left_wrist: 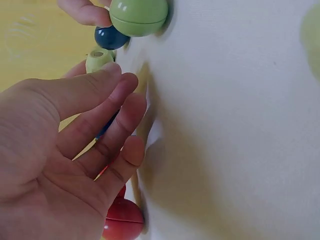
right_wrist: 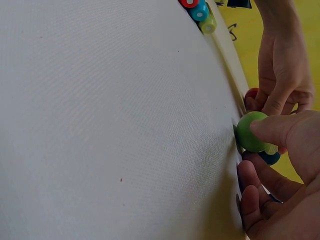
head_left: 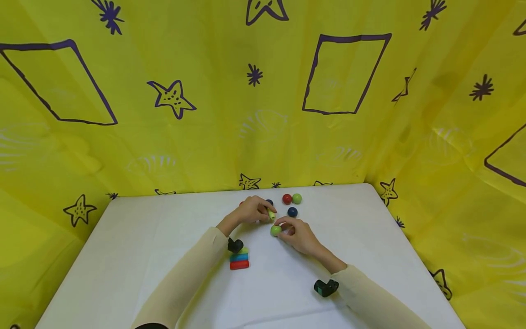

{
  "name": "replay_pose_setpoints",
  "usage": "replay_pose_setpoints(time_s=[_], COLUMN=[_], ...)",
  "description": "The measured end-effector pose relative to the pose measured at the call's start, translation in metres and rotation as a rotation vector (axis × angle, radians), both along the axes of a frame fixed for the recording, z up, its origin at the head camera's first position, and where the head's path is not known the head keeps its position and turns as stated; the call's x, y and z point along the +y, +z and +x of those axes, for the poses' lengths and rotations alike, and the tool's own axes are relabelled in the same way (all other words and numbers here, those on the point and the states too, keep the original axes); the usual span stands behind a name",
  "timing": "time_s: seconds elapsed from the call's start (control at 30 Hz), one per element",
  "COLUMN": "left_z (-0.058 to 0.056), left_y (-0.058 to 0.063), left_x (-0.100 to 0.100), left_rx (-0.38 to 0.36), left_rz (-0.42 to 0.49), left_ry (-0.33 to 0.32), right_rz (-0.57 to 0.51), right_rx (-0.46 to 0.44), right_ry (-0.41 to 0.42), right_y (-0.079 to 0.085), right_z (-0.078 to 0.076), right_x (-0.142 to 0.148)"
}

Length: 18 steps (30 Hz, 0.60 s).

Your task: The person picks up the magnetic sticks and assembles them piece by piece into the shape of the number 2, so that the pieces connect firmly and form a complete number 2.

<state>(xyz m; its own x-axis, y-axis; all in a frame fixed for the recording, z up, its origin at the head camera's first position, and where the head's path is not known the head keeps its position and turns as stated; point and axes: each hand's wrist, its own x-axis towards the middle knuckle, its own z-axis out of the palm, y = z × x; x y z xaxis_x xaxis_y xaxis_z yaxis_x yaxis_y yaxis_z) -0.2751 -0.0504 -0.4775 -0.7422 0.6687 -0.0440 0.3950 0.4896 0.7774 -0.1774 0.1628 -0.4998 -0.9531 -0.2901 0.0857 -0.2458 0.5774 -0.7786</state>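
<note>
Green ball (head_left: 276, 230) pinched right there in the right hand (head_left: 301, 235), pale green stick (head_left: 271, 214) gripped by the left hand (head_left: 252, 210), holed end near the ball, hands close together

No letters, numbers or brands can be read here. The yellow patterned cloth (head_left: 213, 137) beyond the left hand (head_left: 251, 210) carries drawings, for example dark five-pointed stars (head_left: 171, 98).

The green ball (head_left: 276, 230) looks smooth and glossy like painted wood or plastic, the table (head_left: 144, 237) matt, woven cloth, and the curtain (head_left: 213, 91) at 12 o'clock faintly shiny.
</note>
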Motion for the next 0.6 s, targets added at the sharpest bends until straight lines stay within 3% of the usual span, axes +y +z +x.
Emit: replay_pose_setpoints(time_s=[0.23,0.6], left_z=[0.0006,0.0021], left_y=[-0.0007,-0.0005], left_x=[-0.0014,-0.0028], left_rx=[-0.024,-0.028], left_rz=[0.047,0.039], left_ry=[-0.023,-0.024], right_rz=[0.001,0.004], right_rx=[-0.002,-0.003], right_ry=[-0.010,-0.004], right_y=[0.0009,0.0017], right_z=[0.0004,-0.0023], right_x=[0.0000,-0.0063])
